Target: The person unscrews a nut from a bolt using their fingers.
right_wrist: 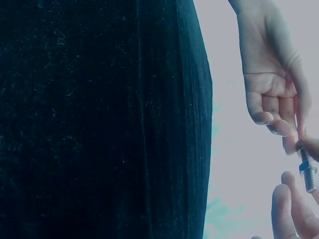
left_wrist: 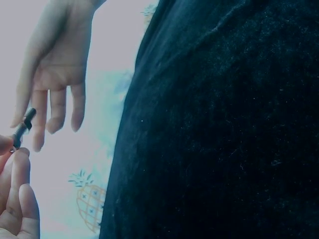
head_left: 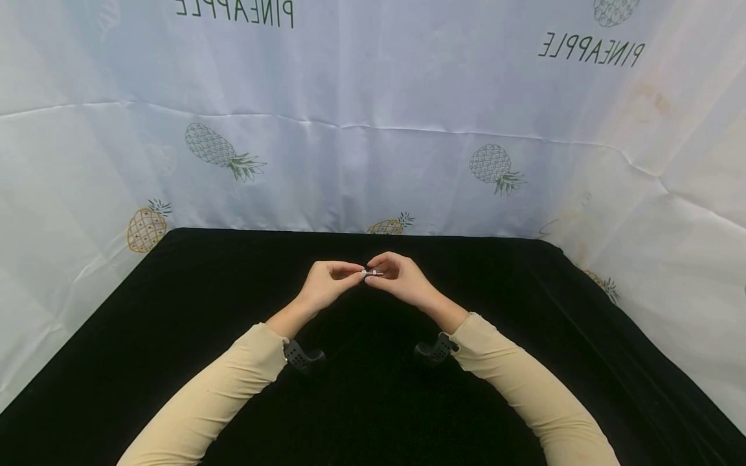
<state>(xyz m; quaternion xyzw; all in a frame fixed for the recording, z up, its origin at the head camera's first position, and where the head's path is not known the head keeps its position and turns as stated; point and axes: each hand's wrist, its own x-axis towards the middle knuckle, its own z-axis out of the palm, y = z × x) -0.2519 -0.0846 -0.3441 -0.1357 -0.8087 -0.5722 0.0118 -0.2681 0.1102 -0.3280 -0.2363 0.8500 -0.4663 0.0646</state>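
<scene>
In the head view, my left hand (head_left: 325, 283) pinches a metal bolt (head_left: 369, 273) by its head end, between thumb and fingertips. The bolt lies roughly level, with its threaded end toward the right hand. A nut (right_wrist: 304, 167) sits partway along the shank, with threads showing beyond it in the right wrist view. Around the nut end, my right hand (head_left: 408, 282) has its thumb and index finger spread, one on each side. Its other fingers (left_wrist: 57, 109) hang fairly straight in the left wrist view, with a gap around the nut.
A black cloth (head_left: 367, 401) covers the table below both hands. Behind it hangs a pale curtain (head_left: 373, 175) printed with pineapples, which also runs along both sides. Dark wrist cameras (head_left: 305, 357) are strapped over the beige sleeves (head_left: 221, 388).
</scene>
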